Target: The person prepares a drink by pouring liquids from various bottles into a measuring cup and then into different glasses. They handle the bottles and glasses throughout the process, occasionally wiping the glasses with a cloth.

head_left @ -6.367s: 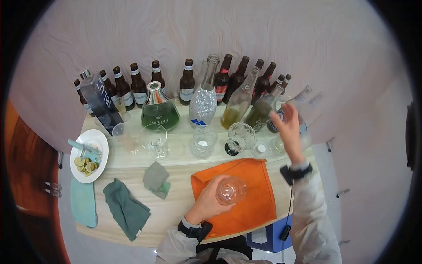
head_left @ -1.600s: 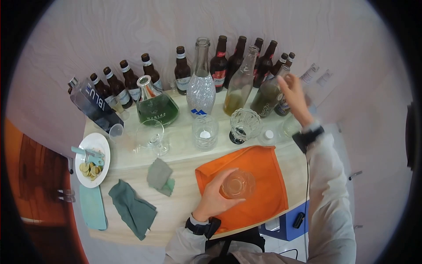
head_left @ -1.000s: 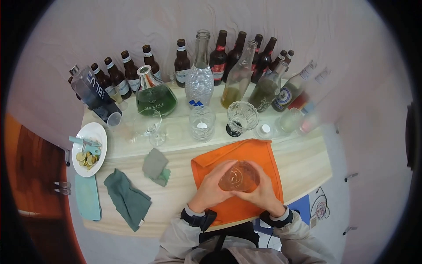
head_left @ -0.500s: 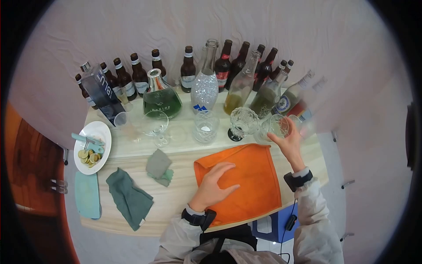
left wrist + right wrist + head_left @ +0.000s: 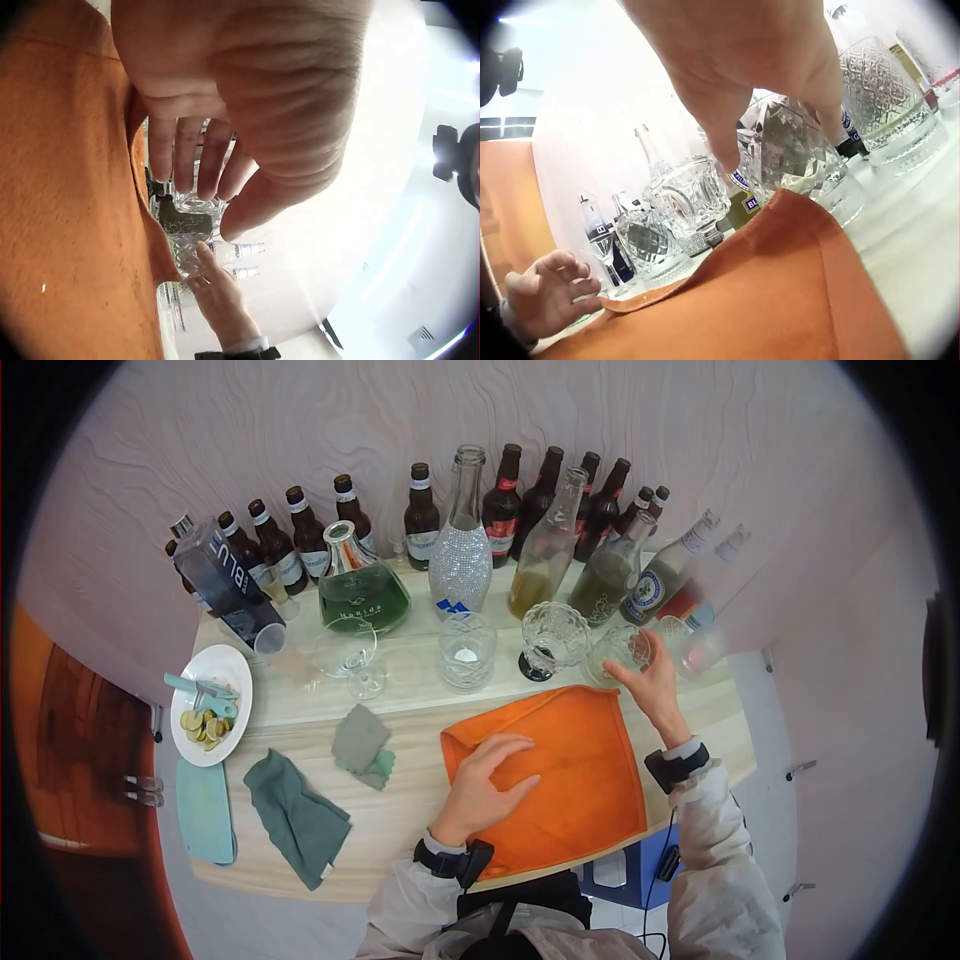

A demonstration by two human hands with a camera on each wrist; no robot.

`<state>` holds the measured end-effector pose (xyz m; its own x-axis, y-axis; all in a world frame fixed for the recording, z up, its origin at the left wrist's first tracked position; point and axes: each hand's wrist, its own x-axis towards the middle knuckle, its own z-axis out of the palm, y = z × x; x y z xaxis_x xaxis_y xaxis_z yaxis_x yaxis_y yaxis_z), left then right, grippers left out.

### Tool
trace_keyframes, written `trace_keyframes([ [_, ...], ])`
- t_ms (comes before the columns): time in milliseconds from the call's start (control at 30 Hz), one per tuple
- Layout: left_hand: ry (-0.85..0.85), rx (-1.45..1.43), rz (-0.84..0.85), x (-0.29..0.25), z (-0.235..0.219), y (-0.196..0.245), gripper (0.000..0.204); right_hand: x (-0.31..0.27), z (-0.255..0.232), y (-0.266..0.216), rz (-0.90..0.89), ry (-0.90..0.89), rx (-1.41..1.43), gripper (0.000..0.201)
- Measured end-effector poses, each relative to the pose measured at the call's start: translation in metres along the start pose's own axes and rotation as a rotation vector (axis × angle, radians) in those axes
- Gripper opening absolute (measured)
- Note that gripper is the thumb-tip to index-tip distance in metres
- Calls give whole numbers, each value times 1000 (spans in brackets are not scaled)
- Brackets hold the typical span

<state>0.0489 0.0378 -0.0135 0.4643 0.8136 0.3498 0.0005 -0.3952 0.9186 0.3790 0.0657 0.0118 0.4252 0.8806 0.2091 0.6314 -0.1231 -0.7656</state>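
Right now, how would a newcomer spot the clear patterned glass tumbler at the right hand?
Find the large orange fabric cloth. Beyond its far right corner, just right of the clear black-footed glass goblet, is the tumbler, the only glass held by the right hand.

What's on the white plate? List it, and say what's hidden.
On the white plate lie cut citrus pieces and, just beyond them, light-blue utensils. The plate's surface beneath them is covered; anything under there cannot be seen.
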Motion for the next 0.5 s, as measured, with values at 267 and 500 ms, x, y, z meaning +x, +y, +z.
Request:
trace_keyframes([
  [267, 62, -23, -16, -2, 1, -5, 24, -37, 26, -55, -443, 89, -40, 110],
  [500, 51, -110, -84, -6, 2, -16, 18, 0, 89, -53, -216, -41, 218, 111],
])
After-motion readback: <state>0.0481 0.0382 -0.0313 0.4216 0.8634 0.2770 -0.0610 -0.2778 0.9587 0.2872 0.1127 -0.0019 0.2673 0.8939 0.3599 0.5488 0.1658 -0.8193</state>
